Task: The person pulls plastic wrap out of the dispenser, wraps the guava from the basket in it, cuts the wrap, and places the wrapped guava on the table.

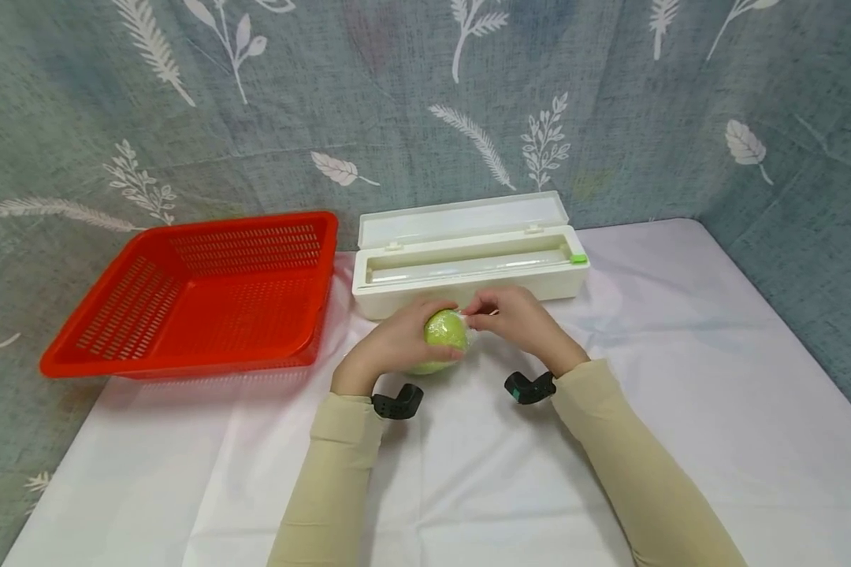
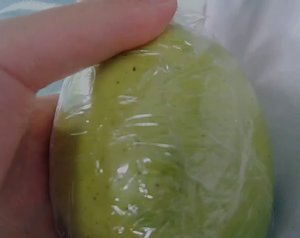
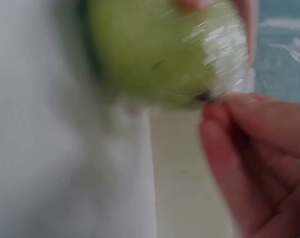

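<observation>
The fruit (image 1: 445, 331), green and covered in clear film (image 2: 214, 163), is in front of the box (image 1: 471, 285), on the person's side of it and near the middle of its length. Whether fruit and box touch, I cannot tell.

The left hand (image 1: 392, 340) grips the fruit from the side. In the head view its fingers curl over the edge nearer the box and its thumb lies along the edge away from the box, so the fruit sits between them, spread about as wide as the fruit itself. In the left wrist view one digit crosses the upper part of the fruit, pressed to the wrapped skin; loose film sticks up beyond its tip.

The right hand (image 1: 514, 315) is also in front of the box. Its thumb and a finger are closed together at the end of the fruit, pinching a bit of film beside a dark spot; the fruit lies just past those fingertips, outside the grasp. The rest of that hand is curled, partly hidden.

The lid (image 1: 461, 222) stands raised at the back of the box. Inside the box lies a roll (image 1: 468, 266), and a green tab (image 1: 578, 258) sits at the box's right end. A red basket (image 1: 206, 367) stands left of the box, and white cloth (image 1: 681, 386) spreads beneath it.
</observation>
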The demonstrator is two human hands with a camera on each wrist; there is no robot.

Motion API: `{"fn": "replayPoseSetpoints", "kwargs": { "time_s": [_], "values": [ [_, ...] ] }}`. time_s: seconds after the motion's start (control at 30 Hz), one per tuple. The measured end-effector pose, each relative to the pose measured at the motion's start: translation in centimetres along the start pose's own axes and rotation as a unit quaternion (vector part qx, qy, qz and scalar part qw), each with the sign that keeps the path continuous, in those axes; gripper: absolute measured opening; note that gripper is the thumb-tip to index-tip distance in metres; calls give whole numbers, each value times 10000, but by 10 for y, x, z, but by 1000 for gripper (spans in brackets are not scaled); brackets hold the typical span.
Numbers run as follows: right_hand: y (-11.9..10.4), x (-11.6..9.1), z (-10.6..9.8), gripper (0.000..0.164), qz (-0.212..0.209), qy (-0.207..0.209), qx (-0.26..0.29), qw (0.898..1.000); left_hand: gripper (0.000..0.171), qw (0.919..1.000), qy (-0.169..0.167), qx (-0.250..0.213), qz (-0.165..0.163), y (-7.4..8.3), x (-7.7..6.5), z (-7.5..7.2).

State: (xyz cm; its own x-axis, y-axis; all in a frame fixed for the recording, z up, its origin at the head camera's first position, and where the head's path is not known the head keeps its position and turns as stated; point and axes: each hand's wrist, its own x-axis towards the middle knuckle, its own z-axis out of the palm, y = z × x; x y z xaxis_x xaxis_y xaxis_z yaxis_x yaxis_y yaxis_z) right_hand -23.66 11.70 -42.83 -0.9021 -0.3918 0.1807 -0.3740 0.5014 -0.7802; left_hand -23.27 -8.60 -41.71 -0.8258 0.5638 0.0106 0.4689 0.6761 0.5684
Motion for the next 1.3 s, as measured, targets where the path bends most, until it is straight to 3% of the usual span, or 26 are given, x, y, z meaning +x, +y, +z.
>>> {"fn": "replayPoseSetpoints", "kwargs": {
  "time_s": [0.07, 0.17, 0.27, 0.37, 0.43, 0.5, 0.57, 0.67, 0.77, 0.87, 0.97, 1.13, 1.3],
  "values": [
    [-4, -1, 1, 6, -573, 138, -632, 9963, 64, 10000, -15, -86, -40, -2, -1, -1],
    [-8, -1, 3, 9, -1220, 353, -1351, 9827, 62, 9999, -25, -115, 37, -4, 0, -2],
    [-10, -2, 4, 10, -1572, 461, -1881, 9684, 58, 9999, 2, -105, 95, -5, 0, -2],
    [-10, -2, 3, 11, -1678, 400, -2036, 9637, 55, 9999, -13, -114, 104, -5, -1, -3],
    [-9, -1, 1, 9, -1427, 221, -1725, 9744, 55, 9998, -30, -157, 96, -6, -2, -3],
    [-8, 0, 0, 7, -759, -91, -979, 9923, 55, 9998, -61, -195, 77, -5, -2, -2],
    [-6, 0, -1, 17, 98, -265, -157, 9995, 55, 9998, -85, -165, 75, -4, -2, -1],
    [-2, 0, 1, 41, 1244, -489, 730, 9883, 58, 9999, -136, -24, 67, -1, -2, 0],
    [2, -1, 5, 56, 1711, -778, 1020, 9769, 59, 9997, -150, 107, 139, 2, -2, -1],
    [4, -1, 8, 57, 1730, -1101, 1207, 9713, 61, 9998, -156, 105, 79, 3, -2, -1],
    [6, -2, 8, 53, 1458, -1254, 1203, 9739, 62, 9997, -186, 120, 53, 3, -1, -2],
    [9, -1, 7, 50, 845, -1338, 330, 9868, 70, 9994, -319, 161, -15, 3, -2, -4],
    [8, 1, 6, 45, 384, -1064, -538, 9921, 74, 9992, -376, 97, -46, 0, -4, -3]
  ]
}}
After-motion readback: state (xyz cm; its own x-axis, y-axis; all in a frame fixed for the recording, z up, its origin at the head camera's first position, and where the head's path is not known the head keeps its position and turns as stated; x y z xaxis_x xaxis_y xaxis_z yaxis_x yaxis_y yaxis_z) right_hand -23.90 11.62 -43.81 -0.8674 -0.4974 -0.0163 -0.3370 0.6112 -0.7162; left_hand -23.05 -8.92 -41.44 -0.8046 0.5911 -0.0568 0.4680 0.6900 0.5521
